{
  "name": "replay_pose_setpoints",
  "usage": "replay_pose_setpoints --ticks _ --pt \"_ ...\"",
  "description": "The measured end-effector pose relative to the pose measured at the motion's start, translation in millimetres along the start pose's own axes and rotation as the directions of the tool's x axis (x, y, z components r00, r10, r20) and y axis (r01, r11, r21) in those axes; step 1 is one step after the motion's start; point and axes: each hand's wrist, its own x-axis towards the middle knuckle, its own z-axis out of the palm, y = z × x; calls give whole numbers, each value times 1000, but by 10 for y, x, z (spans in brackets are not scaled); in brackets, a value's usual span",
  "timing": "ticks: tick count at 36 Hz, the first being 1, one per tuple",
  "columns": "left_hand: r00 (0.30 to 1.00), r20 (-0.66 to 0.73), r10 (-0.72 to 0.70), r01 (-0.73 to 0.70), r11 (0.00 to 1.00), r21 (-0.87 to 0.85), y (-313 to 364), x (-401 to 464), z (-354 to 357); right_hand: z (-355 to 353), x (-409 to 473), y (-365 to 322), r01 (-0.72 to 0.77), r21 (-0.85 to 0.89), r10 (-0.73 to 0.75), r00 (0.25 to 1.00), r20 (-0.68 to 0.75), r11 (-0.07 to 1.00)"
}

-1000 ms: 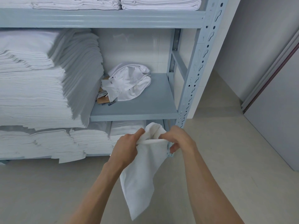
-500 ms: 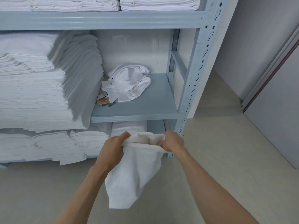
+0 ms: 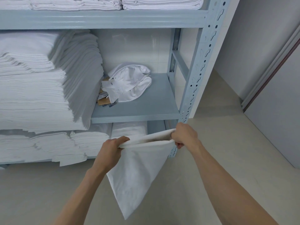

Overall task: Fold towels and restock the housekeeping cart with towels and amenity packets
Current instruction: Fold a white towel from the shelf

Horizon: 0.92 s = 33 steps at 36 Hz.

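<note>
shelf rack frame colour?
Pale blue-grey painted metal shelf rack, seen best in the head view, its only view.

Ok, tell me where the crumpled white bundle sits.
In the head view, the crumpled white bundle sits on the middle shelf, right of the tall stack of folded linens, lying partly over some cardboard packets.

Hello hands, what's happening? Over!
Left hand and right hand grip towel top edge. Towel hangs unfolded. Shelf post close behind.
</note>
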Motion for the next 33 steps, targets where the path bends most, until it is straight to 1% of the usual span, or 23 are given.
replay_pose_setpoints --ticks 3,5,7,10,11,12,14,15,18,19,21,22,23,24,26,27,30,32,33 --pt "1000 -19 22 -21 1000 9 20 56 -35 15 4 66 -37 194 27 998 54 980" --pt "999 -36 40 -39 999 35 48 83 -52 39 4 115 -49 248 36 998 57 968" --pt "996 -61 59 -57 998 34 80 90 -60 71 -6 140 -54 255 42 998 53 965" --pt "996 -51 79 -79 997 9 87 75 -31 88 -26 168 -81 234 61 994 93 969" --pt "996 -46 78 -78 997 6 77 78 -16 87 -38 170 -80 183 64 993 95 980" --pt "997 -42 72 -72 997 4 64 87 -1 74 -62 170 -59 90 52 995 86 994" --pt "998 -29 55 -55 998 -2 48 118 1 59 -82 146 34 -123 -25 997 68 992" --pt "998 -25 55 -55 998 -5 45 131 -5 45 -95 119 101 -148 -90 993 82 984" --pt "996 -30 90 -90 996 -17 96 177 -40 42 -197 -46 310 29 -311 942 123 950" --pt "993 -34 109 -110 994 -13 132 194 -53 86 -253 -139 381 27 -381 915 136 924" --pt "984 -52 169 -170 985 -8 223 234 -93 258 -357 -366 518 -89 -503 852 144 851" --pt "979 -58 197 -198 980 -12 257 250 -113 365 -403 -471 562 -154 -546 827 132 813" --pt "975 -60 214 -215 977 -15 285 262 -137 463 -431 -560 583 -213 -579 810 89 784" --pt "974 -57 217 -219 976 -16 302 271 -169 536 -434 -630 593 -259 -613 790 4 763" --pt "977 -71 203 -205 979 -23 283 274 -230 595 -412 -715 607 -267 -658 729 -190 749" --pt "978 -84 193 -195 981 -16 257 270 -258 594 -407 -736 615 -239 -659 711 -245 752" --pt "977 -175 124 -121 992 29 174 256 -341 547 -392 -770 628 -206 -661 705 -256 750" --pt "961 -276 -4 9 1000 15 71 229 -407 488 -405 -806 635 -189 -661 698 -276 749" --pt "943 -321 -93 85 996 -41 14 203 -440 449 -414 -828 640 -176 -660 691 -295 748"
